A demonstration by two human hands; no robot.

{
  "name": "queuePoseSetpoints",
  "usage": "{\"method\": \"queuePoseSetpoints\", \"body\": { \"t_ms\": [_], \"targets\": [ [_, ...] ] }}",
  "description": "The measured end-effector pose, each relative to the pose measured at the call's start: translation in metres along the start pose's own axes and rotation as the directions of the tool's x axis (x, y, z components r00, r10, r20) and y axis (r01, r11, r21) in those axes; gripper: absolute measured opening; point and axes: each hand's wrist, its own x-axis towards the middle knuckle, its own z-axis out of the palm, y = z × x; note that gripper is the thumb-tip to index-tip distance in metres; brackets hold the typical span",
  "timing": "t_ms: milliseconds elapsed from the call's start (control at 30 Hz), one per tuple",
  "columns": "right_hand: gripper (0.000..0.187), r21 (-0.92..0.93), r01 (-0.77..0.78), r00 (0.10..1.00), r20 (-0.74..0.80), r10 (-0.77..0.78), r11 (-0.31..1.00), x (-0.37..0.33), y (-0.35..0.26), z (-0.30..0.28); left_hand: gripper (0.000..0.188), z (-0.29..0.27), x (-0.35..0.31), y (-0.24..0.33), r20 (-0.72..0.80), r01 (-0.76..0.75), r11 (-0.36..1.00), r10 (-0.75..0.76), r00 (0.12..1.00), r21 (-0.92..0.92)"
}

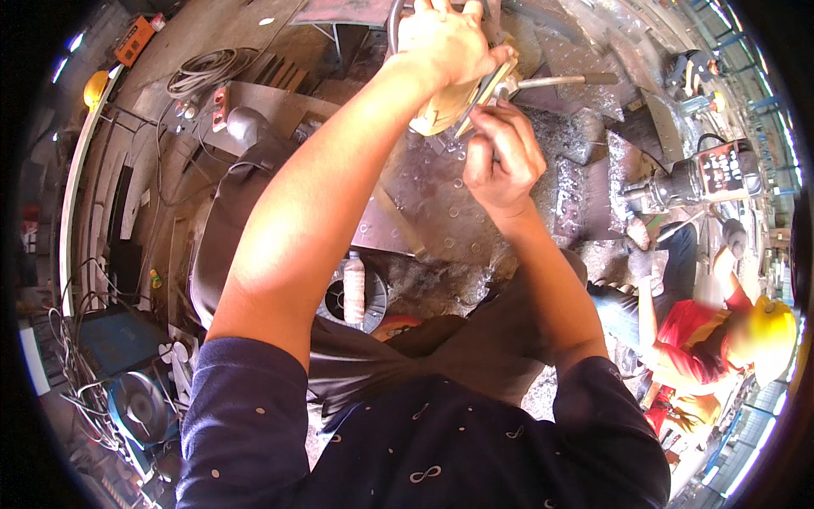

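My left hand [441,41] reaches to the top edge of the view, its fingers partly cut off there. It grips a pale yellow object [438,114] with thin dark edges; its kind I cannot make out. My right hand [506,161] is closed just below, its fingers curled and pinched at the object's lower right edge. Whatever lies within those fingers is hidden. Behind them a rod-like handle [568,81] with a dark grip points right. Under both hands is a dark metal plate [428,191] marked with small rings.
Between my knees a bottle [354,288] stands by a black spool [380,297]. On the right, a co-worker in red with a yellow helmet [773,339] and gloves sits near a machine [725,170]. Coiled cable [203,72] and a blue machine [140,407] are at left.
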Motion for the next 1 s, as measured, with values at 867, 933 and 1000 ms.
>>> {"method": "queuePoseSetpoints", "body": {
  "t_ms": [867, 933, 1000],
  "targets": [
    [0.031, -0.073, -0.010, 1.000, 0.019, 0.011, 0.997, 0.001, -0.010, -0.002, 0.090, -0.003, -0.009, 0.003, -0.034, 0.053, 0.989, -0.058, 0.998, -0.138],
    [0.030, -0.077, -0.006, 1.000, 0.018, 0.008, 0.997, 0.001, -0.010, -0.002, 0.090, -0.006, -0.009, 0.004, -0.010, 0.058, 0.989, -0.060, 0.998, -0.135],
    [0.029, -0.075, -0.001, 1.000, 0.019, 0.002, 0.997, 0.002, -0.010, -0.002, 0.090, -0.008, -0.009, 0.004, 0.006, 0.066, 0.988, -0.066, 0.998, -0.137]
  ]
}}
